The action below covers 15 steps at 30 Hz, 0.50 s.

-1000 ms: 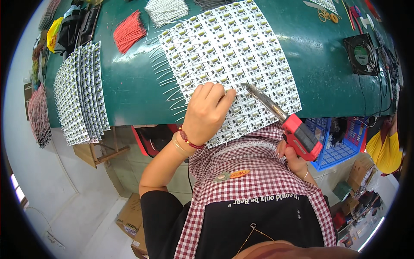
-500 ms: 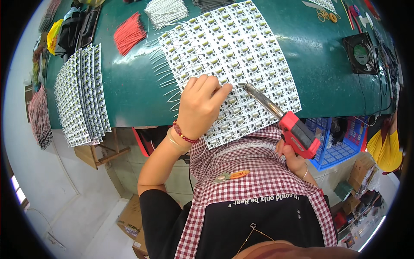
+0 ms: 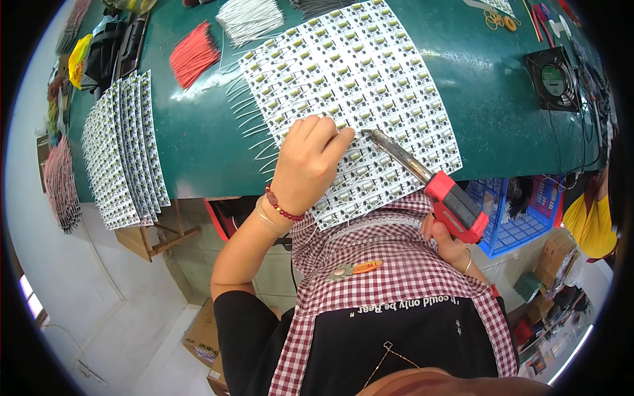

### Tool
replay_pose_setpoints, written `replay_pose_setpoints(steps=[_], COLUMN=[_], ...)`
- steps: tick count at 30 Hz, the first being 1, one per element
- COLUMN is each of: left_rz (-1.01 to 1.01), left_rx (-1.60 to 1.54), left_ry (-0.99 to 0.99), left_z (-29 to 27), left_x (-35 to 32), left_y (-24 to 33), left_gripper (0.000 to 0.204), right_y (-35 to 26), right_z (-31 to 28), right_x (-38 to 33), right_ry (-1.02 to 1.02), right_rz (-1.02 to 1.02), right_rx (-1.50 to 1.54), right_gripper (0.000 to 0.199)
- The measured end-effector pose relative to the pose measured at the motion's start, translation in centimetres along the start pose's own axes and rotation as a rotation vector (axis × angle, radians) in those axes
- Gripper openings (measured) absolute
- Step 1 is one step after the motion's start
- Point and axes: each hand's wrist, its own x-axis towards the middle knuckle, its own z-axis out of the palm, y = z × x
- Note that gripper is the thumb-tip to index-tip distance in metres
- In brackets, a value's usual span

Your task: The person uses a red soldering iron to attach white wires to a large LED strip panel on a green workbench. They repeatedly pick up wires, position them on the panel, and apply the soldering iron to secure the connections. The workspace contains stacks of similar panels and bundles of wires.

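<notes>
A large white sheet of circuit boards lies on the green table, its near end over the table edge and by my apron. Rows of small components cover it. Several thin white wires stick out along its left side. My left hand rests over the sheet, thumb and forefinger pinched together; what is between them is hidden. In my right hand is a soldering iron with a red and black handle. Its metal tip points left, down at the boards just beside my left fingertips.
Bundles of red wires and white wires lie at the back. More board sheets are stacked at the left table edge. A black fan stands at the right, with a blue crate below the table.
The soldering iron's tip has shifted slightly left, closer to my left fingertips. My left hand keeps its pinch in nearly the same place.
</notes>
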Motion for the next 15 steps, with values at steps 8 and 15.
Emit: replay_pose_setpoints(steps=[8, 15], left_rz=[0.013, 0.026], left_rx=[-0.014, -0.005], left_ry=[-0.024, -0.042], left_z=[-0.1, -0.2], left_x=[0.2, 0.3], left_y=[-0.1, -0.2], left_gripper=[0.031, 0.030], right_y=[1.1, -0.4], right_z=[-0.3, 0.2], right_x=[-0.1, -0.1], right_ry=[0.028, 0.001], right_rz=[-0.095, -0.039], right_rx=[-0.094, 0.043], right_gripper=[0.036, 0.035])
